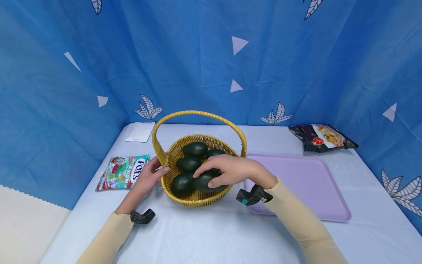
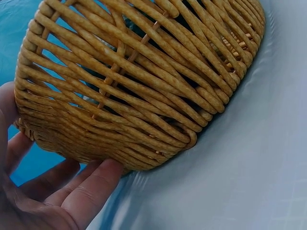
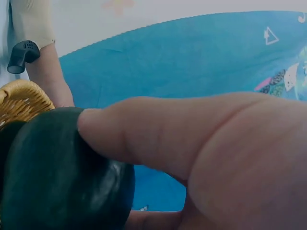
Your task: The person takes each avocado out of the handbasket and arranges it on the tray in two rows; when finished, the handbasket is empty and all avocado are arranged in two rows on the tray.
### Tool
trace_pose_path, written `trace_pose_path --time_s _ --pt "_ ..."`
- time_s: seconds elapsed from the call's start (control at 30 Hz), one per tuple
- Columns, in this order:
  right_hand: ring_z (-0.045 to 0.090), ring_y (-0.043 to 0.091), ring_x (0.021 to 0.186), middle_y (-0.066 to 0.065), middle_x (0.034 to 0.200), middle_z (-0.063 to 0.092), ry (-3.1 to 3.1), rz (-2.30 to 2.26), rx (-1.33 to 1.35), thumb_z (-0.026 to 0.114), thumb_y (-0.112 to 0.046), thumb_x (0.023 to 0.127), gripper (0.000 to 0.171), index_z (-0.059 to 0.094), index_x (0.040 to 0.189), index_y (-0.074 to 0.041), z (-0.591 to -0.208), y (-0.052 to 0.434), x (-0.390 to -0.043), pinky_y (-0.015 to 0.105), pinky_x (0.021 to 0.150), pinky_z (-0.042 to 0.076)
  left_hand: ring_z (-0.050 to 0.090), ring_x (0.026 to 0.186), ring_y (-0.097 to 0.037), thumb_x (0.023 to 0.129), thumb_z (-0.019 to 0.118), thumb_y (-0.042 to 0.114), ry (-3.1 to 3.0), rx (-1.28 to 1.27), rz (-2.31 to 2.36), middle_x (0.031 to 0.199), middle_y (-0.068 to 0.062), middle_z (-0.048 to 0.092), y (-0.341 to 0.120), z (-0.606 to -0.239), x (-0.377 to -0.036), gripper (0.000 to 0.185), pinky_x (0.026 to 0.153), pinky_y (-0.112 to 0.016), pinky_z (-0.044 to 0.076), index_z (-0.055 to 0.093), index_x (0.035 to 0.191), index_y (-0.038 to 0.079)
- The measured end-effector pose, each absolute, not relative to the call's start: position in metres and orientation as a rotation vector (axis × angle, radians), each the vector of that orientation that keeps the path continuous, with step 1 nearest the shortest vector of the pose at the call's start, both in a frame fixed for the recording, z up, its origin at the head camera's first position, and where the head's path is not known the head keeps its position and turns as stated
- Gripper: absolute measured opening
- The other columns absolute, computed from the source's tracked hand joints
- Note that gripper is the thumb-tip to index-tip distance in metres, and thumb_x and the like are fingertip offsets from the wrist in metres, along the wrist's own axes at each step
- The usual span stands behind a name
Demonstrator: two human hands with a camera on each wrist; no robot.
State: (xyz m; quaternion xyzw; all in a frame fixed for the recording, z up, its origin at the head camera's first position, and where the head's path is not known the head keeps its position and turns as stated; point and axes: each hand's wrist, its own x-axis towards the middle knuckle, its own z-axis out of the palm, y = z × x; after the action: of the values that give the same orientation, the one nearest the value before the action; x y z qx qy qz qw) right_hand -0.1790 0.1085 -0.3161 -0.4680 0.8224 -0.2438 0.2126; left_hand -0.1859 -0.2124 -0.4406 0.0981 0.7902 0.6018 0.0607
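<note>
Yellow wicker sits mid-view for me: the basket (image 1: 197,202) stands on the white worktop (image 1: 191,236). Inside it, near the front right, lies the dark green avocado (image 1: 202,183) that my right hand (image 1: 229,170) holds, grip clamped on it, beside other avocados (image 1: 188,164). My left hand (image 1: 149,179) grips the basket's left side, thumb over the rim. The lilac tray (image 1: 303,183) lies to the right.
</note>
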Motion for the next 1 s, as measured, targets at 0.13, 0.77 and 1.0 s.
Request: trace_pose_path --time_s 0.13,0.77,1.0 --pt "0.058 0.015 0.117 0.0 0.137 0.063 2.282 -0.743 -1.254 0.064 -0.018 0.097 0.041 0.062 0.139 -0.022 -0.317 0.119 -0.178 0.034 0.099 0.05 0.045 0.143 -0.046 0.103 0.057 0.02 2.404 0.283 1.809 0.158 -0.025 0.042 -0.214 -0.441 -0.186 0.062 0.091 -0.012 0.048 0.032 0.16 0.01" --pt "0.055 0.017 0.117 0.007 0.135 0.061 2.265 -0.932 -1.198 0.053 -0.018 0.106 0.036 0.06 0.141 -0.014 -0.323 0.198 -0.155 0.032 0.095 0.051 0.045 0.144 -0.044 0.103 0.058 0.022 2.422 0.273 1.786 0.159 -0.024 0.041 -0.214 -0.444 -0.189 0.063 0.093 -0.01 0.046 0.033 0.16 0.012" --pt "0.055 0.011 0.108 0.014 0.131 0.062 2.206 -1.034 -1.116 0.054 -0.012 0.105 0.036 0.058 0.14 -0.007 -0.335 0.227 -0.155 0.028 0.086 0.052 0.045 0.144 -0.044 0.103 0.058 0.023 2.432 0.262 1.769 0.159 -0.023 0.041 -0.214 -0.444 -0.189 0.063 0.106 -0.031 0.049 0.033 0.16 0.013"
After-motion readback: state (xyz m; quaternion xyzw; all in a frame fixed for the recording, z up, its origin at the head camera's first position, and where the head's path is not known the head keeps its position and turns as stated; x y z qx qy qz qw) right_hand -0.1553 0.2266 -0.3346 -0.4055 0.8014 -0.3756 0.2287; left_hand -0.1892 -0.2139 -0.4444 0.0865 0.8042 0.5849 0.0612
